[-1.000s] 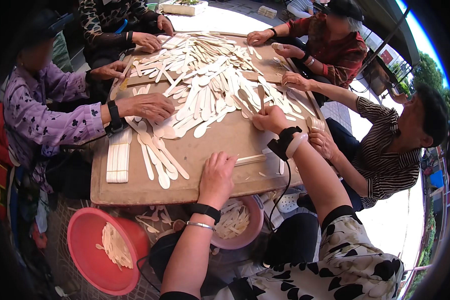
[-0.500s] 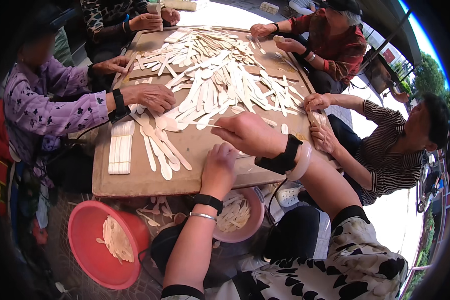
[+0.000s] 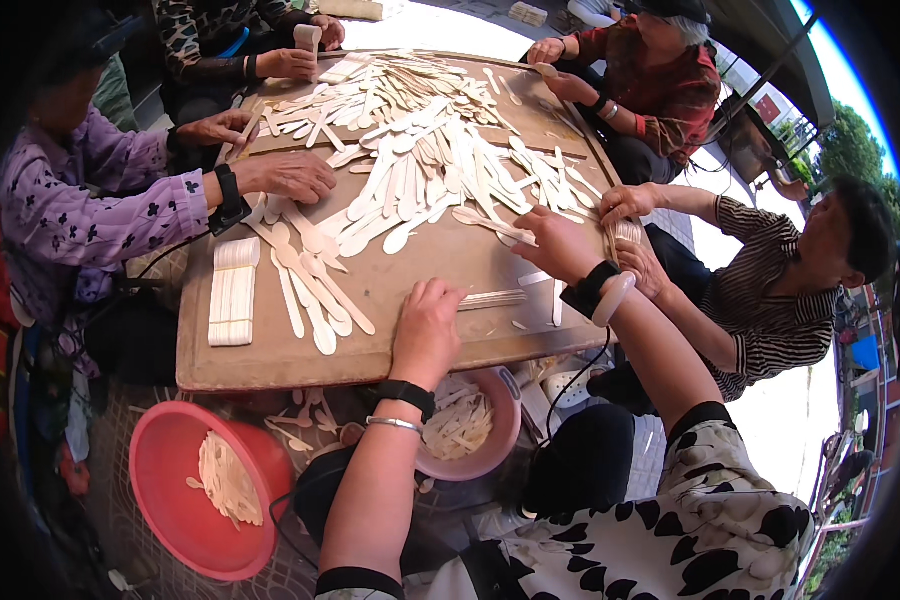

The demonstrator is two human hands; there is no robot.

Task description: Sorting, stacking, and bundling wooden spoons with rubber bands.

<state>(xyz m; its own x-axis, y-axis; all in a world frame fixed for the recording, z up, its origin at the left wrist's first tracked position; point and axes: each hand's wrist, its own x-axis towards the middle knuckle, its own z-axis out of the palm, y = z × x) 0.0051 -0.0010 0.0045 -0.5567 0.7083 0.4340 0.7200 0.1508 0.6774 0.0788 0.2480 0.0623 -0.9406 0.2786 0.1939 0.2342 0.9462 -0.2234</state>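
My left hand (image 3: 428,330) rests near the front edge of the table, its fingers closed at one end of a small stack of wooden spoons (image 3: 495,299) lying on the board. My right hand (image 3: 560,246) is farther right and farther forward, with its bent fingertips on the handle end of a loose wooden spoon (image 3: 490,224) at the near edge of a big pile of wooden spoons (image 3: 425,170). Part of that grip is hidden by the fingers. One more spoon lies below my right wrist.
On the brown table (image 3: 270,370), a banded spoon bundle (image 3: 232,292) lies left beside loose spoons (image 3: 310,290). Below stand a red basin (image 3: 155,490) and a pink basin (image 3: 505,430), both holding wooden pieces. Co-workers' hands (image 3: 300,178) work around the table; another pair (image 3: 635,235) is close at right.
My right hand has moved right, away from my left hand, to the pile's near edge; the spoon it held is no longer in it. My left hand shifted slightly left, and the small stack shows more.
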